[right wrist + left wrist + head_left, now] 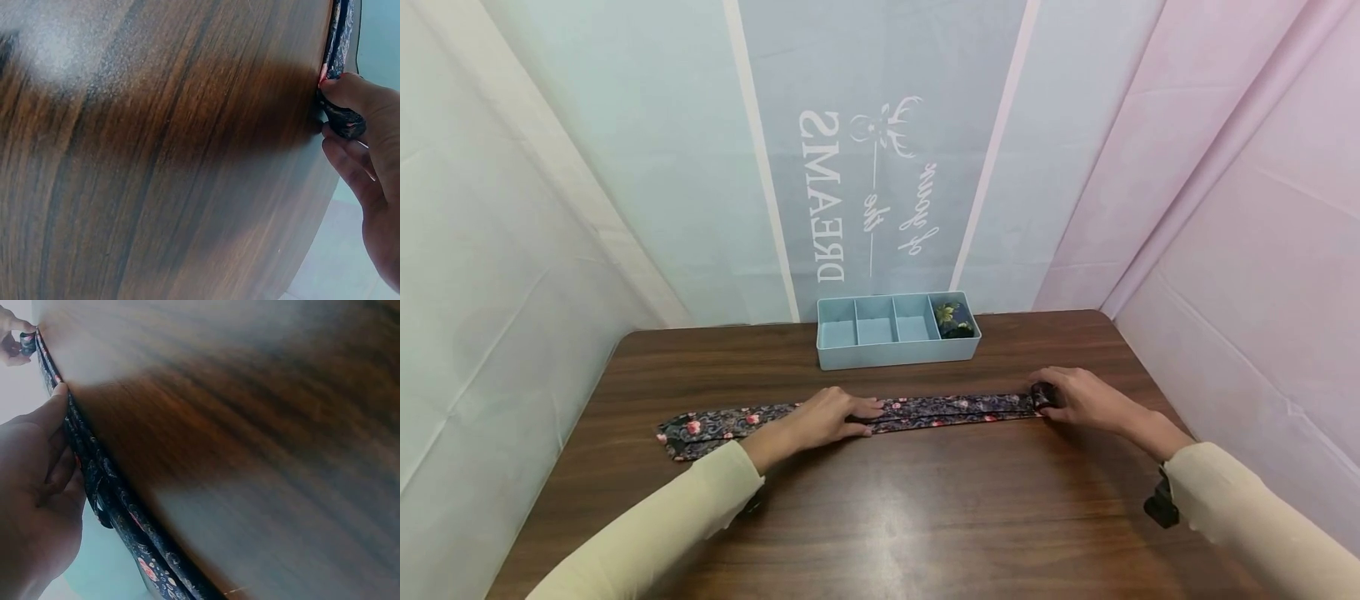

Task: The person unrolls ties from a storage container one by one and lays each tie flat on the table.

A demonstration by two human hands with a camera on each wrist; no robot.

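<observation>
From my end I'm reading white lettering on the grey-blue backdrop (pixel 880 50): the large word "DREAMS" (pixel 822 196) and the script words "of your" (pixel 917 208) are running sideways and mirrored. One small word (pixel 871 213) between them is proving unclear.

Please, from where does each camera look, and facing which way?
Head: on the head, facing forward and down at table and tie; left hand, right hand and sleeves show.
Left wrist: worn there, facing along the tie; both hands show.
Right wrist: worn there, facing table and tie; right hand shows.
Both wrist views share the tie.
</observation>
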